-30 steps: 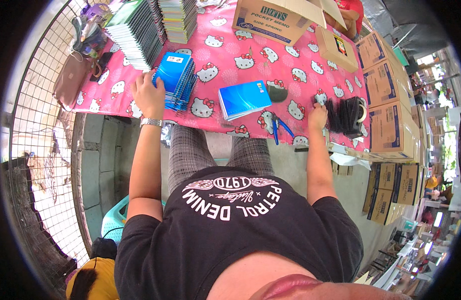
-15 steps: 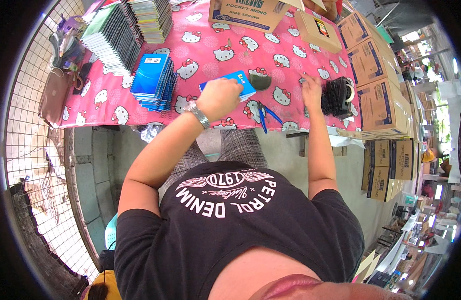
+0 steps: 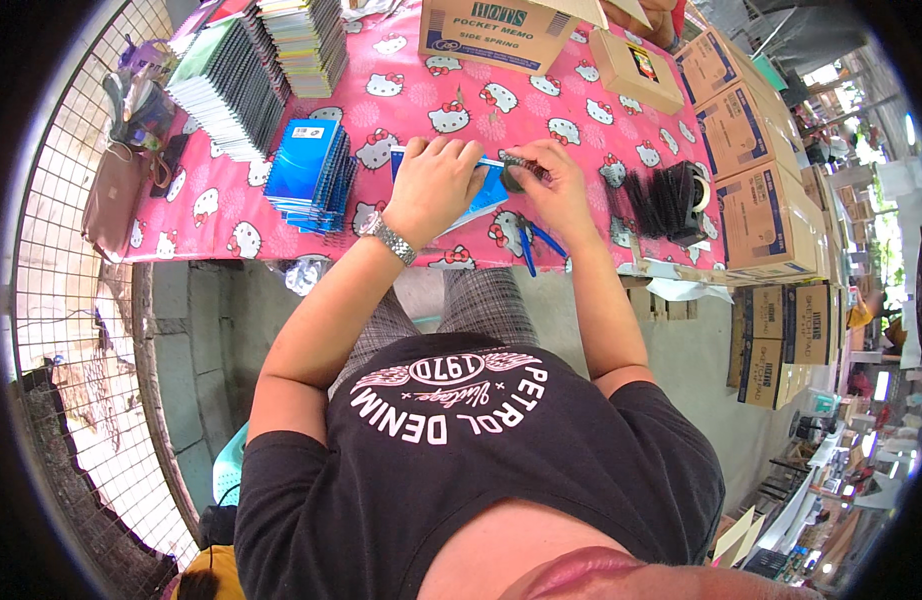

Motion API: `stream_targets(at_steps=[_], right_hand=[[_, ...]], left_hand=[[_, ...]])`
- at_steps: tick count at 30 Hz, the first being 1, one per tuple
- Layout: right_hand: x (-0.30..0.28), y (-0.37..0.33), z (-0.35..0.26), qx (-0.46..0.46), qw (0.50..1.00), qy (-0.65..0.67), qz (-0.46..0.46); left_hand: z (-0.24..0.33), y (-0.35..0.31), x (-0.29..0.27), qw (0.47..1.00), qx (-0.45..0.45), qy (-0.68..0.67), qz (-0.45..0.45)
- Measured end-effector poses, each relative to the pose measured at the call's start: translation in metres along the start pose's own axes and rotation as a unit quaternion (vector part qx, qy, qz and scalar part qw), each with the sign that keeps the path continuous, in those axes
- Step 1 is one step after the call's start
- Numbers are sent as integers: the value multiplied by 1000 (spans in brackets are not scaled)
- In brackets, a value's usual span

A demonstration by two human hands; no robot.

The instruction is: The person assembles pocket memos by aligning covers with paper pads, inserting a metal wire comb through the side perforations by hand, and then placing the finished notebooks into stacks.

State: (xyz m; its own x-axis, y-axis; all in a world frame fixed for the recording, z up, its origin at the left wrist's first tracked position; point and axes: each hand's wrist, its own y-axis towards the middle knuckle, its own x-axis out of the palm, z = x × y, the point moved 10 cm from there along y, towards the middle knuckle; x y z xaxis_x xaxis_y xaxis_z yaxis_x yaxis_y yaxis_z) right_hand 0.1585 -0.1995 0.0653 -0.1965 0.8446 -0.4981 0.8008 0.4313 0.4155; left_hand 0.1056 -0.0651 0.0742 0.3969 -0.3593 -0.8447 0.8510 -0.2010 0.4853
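Observation:
A small blue notebook (image 3: 489,192) lies on the table in front of me. My left hand (image 3: 436,185) grips it from above, fingers curled over its cover. At its right edge, my right hand (image 3: 553,190) has its fingers pinched together; what they hold is too small to make out. Beside those fingertips is a dark olive, rounded piece (image 3: 516,178), partly covered. Blue-handled pliers (image 3: 531,245) lie just below the notebook. Farther right, a bundle of black spiral binding coils (image 3: 653,203) rests next to a black tape dispenser (image 3: 696,200) with a pale roll.
A stack of blue spiral notebooks (image 3: 306,175) stands left, with taller notebook stacks (image 3: 226,90) behind. An open carton (image 3: 496,35) and a brown box (image 3: 636,72) are at the back. Cartons (image 3: 756,220) line the right side. A brown pouch (image 3: 111,200) sits far left.
My right hand has moved left from beside the black coils to the notebook's right edge, its fingers now pinched. My left hand has stayed on the notebook, its fingers shifted across the cover.

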Motion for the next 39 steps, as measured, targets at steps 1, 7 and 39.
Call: stream_targets(at_steps=[1, 7, 39], right_hand=[[0, -1, -1, -3, 1000, 12, 3], [2, -11, -2, 4, 999, 40, -17], [17, 20, 36, 132, 912, 136, -363]], left_hand=[[0, 0, 0, 1000, 4, 0, 4], [7, -6, -6, 999, 17, -5, 27], [0, 1, 6, 999, -17, -46, -21]])
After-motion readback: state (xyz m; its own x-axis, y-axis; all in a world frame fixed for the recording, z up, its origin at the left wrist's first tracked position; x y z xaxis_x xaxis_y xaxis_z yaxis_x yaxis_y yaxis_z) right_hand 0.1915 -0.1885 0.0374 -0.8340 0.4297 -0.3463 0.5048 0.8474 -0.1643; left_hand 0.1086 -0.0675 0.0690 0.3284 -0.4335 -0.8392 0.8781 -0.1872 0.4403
